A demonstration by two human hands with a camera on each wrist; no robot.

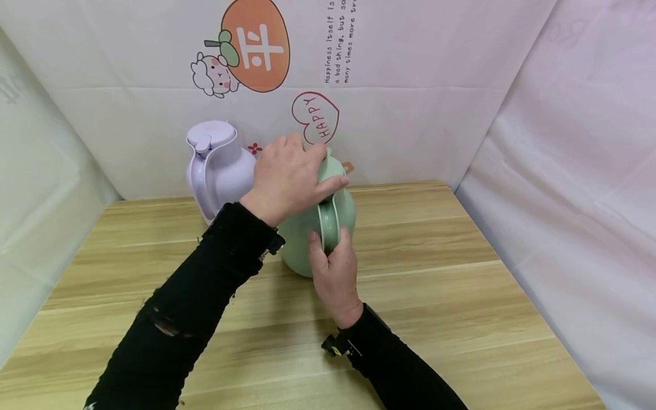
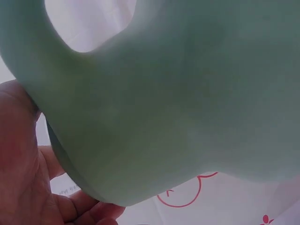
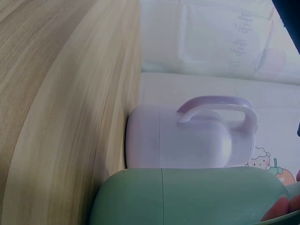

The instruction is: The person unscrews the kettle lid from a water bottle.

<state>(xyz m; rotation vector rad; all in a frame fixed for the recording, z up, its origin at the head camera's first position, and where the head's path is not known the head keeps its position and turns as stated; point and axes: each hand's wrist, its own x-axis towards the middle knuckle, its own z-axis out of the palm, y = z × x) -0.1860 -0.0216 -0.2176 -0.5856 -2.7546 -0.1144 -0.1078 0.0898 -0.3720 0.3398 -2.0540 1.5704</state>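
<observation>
The lid (image 1: 332, 167) of the green jug (image 1: 299, 245) was partly covered by the left hand (image 1: 288, 176). In the head view, most fingers of the right hand (image 1: 336, 273) were hidden. The near right part of the lavender jug (image 1: 232, 177) was masked by the left hand. Printed lines (image 1: 337, 45) were cut off at the far edge. Small lettering (image 2: 67, 191) in the left wrist view could not be read.

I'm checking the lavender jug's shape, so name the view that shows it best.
Right wrist: it shows the lavender jug side-on from base to top, handle included, though the green jug hides one edge. The head view gives its top from above, base partly behind a sleeve; left wrist, nothing recognizable.
</observation>
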